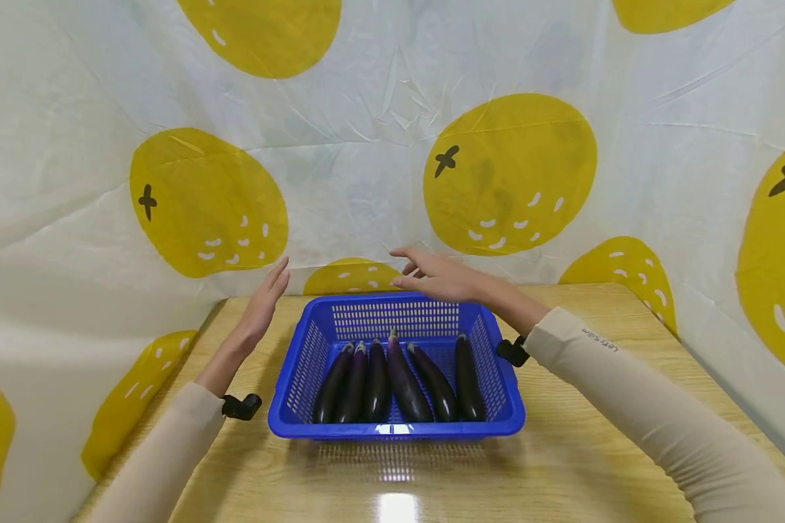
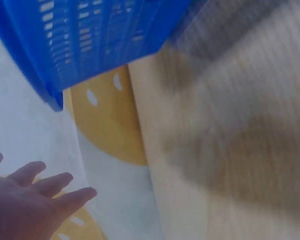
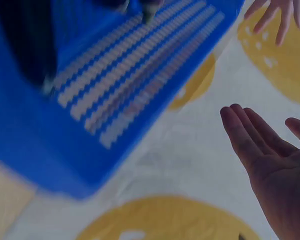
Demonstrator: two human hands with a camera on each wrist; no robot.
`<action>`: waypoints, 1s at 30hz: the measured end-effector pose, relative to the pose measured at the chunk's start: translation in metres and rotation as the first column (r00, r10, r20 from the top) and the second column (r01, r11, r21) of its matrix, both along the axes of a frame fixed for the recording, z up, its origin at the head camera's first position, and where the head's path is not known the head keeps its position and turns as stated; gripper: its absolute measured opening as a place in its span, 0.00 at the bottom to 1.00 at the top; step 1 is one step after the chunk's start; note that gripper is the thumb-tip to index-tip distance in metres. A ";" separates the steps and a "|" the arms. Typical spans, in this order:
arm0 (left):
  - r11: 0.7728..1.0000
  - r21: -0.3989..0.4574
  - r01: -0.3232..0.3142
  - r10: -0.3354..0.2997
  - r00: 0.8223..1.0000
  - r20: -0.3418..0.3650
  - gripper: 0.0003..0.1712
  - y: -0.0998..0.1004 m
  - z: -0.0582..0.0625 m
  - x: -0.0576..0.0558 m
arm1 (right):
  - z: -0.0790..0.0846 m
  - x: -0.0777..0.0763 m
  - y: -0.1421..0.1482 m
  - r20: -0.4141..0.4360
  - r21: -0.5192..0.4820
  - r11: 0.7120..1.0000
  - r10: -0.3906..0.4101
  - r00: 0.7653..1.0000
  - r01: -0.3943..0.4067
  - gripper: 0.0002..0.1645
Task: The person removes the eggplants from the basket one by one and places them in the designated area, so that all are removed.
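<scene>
A blue plastic basket (image 1: pixel 395 430) with slotted walls stands on the wooden table. Several dark purple eggplants (image 1: pixel 405 381) lie side by side inside it, stem ends toward the back; one at the right lies a little apart from the others. My left hand (image 1: pixel 262 305) is raised beyond the basket's left side, fingers extended and holding nothing. Above the back right part of the basket is my right hand (image 1: pixel 441 276), its fingers extended and slightly bent, also holding nothing. In both wrist views the hands appear apart from the basket (image 2: pixel 105 45).
The light wooden table (image 1: pixel 582 436) reaches out on both sides of the basket. Behind and at the sides hangs a white cloth (image 1: pixel 360 196) printed with large yellow fruit. Small black wrist cameras (image 1: pixel 240 407) sit at both cuffs.
</scene>
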State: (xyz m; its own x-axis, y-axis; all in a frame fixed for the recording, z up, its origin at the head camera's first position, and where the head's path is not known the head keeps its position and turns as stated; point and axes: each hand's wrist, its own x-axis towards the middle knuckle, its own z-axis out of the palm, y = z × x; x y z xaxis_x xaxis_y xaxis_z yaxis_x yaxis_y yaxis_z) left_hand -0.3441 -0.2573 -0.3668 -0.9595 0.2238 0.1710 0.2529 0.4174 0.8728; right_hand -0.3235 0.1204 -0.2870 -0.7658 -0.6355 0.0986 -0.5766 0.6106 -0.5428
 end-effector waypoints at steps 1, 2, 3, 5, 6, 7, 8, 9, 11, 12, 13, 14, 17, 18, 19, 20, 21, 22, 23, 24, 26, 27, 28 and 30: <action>0.999 0.039 0.004 -0.005 1.000 0.020 0.38 0.001 -0.002 0.003 | -0.003 0.001 -0.006 0.021 -0.008 1.000 0.009 1.000 -0.009 0.40; 0.997 0.083 0.008 -0.012 0.999 0.043 0.38 0.002 -0.005 0.005 | -0.006 0.002 -0.012 0.029 -0.016 1.000 0.016 0.999 -0.015 0.40; 0.992 0.127 0.012 -0.021 0.998 0.066 0.38 0.004 -0.007 0.008 | -0.009 0.003 -0.017 0.042 -0.028 0.999 0.021 0.999 -0.019 0.40; 0.978 0.208 0.019 -0.040 0.994 0.100 0.38 0.007 -0.013 0.014 | -0.016 0.006 -0.028 0.053 -0.056 0.998 0.035 0.998 -0.032 0.39; 0.972 0.236 0.014 -0.042 0.993 0.113 0.39 0.008 -0.016 0.016 | -0.019 0.008 -0.032 0.061 -0.072 0.997 0.036 0.998 -0.032 0.39; 0.964 0.265 0.009 -0.044 0.991 0.127 0.39 0.010 -0.018 0.018 | -0.023 0.009 -0.037 0.064 -0.091 0.995 0.042 0.997 -0.036 0.38; 0.957 0.290 0.006 -0.048 0.989 0.140 0.39 0.011 -0.021 0.019 | -0.026 0.010 -0.042 0.074 -0.110 0.993 0.051 0.996 -0.043 0.38; 0.951 0.308 0.003 -0.052 0.987 0.152 0.39 0.013 -0.023 0.020 | -0.029 0.011 -0.047 0.093 -0.125 0.991 0.063 0.994 -0.051 0.37; 0.941 0.337 -0.012 -0.051 0.983 0.177 0.39 0.015 -0.027 0.022 | -0.034 0.013 -0.056 0.156 -0.154 0.986 0.091 0.984 -0.067 0.36; 0.934 0.356 -0.022 -0.050 0.980 0.193 0.39 0.016 -0.029 0.023 | -0.036 0.015 -0.061 0.194 -0.170 0.983 0.103 0.976 -0.070 0.36; 0.926 0.377 -0.029 -0.056 0.976 0.212 0.40 0.017 -0.031 0.023 | -0.038 0.016 -0.066 0.229 -0.183 0.980 0.116 0.967 -0.074 0.36; 0.921 0.389 -0.035 -0.059 0.972 0.229 0.40 0.018 -0.033 0.024 | -0.041 0.017 -0.071 0.266 -0.195 0.978 0.125 0.956 -0.074 0.36; 0.905 0.423 -0.038 -0.091 0.955 0.282 0.39 0.021 -0.039 0.027 | -0.048 0.022 -0.086 0.362 -0.234 0.970 0.143 0.921 -0.058 0.37; 0.902 0.430 -0.037 -0.103 0.949 0.298 0.39 0.022 -0.041 0.028 | -0.051 0.023 -0.090 0.381 -0.238 0.970 0.144 0.913 -0.053 0.37; 0.902 0.431 -0.035 -0.111 0.945 0.308 0.38 0.023 -0.043 0.029 | -0.053 0.024 -0.095 0.401 -0.240 0.969 0.146 0.904 -0.050 0.38; 0.902 0.430 -0.028 -0.120 0.942 0.313 0.38 0.024 -0.045 0.030 | -0.056 0.025 -0.098 0.422 -0.240 0.970 0.148 0.894 -0.047 0.39; 0.900 0.434 -0.024 -0.129 0.939 0.319 0.38 0.025 -0.046 0.031 | -0.057 0.026 -0.102 0.440 -0.236 0.971 0.149 0.885 -0.046 0.39; 0.902 0.432 -0.020 -0.132 0.938 0.321 0.37 0.026 -0.047 0.031 | -0.059 0.027 -0.104 0.459 -0.230 0.972 0.150 0.876 -0.046 0.40; 0.901 0.433 -0.024 -0.130 0.937 0.323 0.37 0.027 -0.048 0.032 | -0.061 0.028 -0.107 0.475 -0.221 0.974 0.150 0.867 -0.048 0.41; 0.901 0.434 -0.026 -0.128 0.938 0.322 0.37 0.028 -0.049 0.032 | -0.063 0.028 -0.109 0.493 -0.212 0.976 0.147 0.858 -0.046 0.41; 0.900 0.434 -0.024 -0.127 0.940 0.317 0.36 0.029 -0.049 0.032 | -0.066 0.029 -0.112 0.541 -0.198 0.979 0.143 0.829 -0.040 0.43; 0.901 0.433 -0.025 -0.125 0.941 0.315 0.36 0.029 -0.050 0.032 | -0.068 0.029 -0.114 0.565 -0.194 0.981 0.138 0.813 -0.032 0.44; 0.903 0.430 -0.020 -0.127 0.942 0.311 0.36 0.029 -0.050 0.032 | -0.070 0.029 -0.115 0.592 -0.188 0.982 0.130 0.796 -0.021 0.44; 0.904 0.426 -0.019 -0.127 0.942 0.310 0.35 0.029 -0.050 0.031 | -0.073 0.029 -0.117 0.640 -0.178 0.984 0.115 0.760 0.001 0.45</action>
State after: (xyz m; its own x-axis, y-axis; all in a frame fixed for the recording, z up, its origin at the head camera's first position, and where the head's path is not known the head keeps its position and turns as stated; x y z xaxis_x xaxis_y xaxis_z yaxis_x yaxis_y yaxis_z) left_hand -0.3129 -0.2281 -0.4167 -0.9654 0.2544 -0.0567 -0.0613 -0.0100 0.9981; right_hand -0.2943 0.0039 -0.3604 -0.6464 -0.7003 -0.3029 -0.0849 0.4605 -0.8836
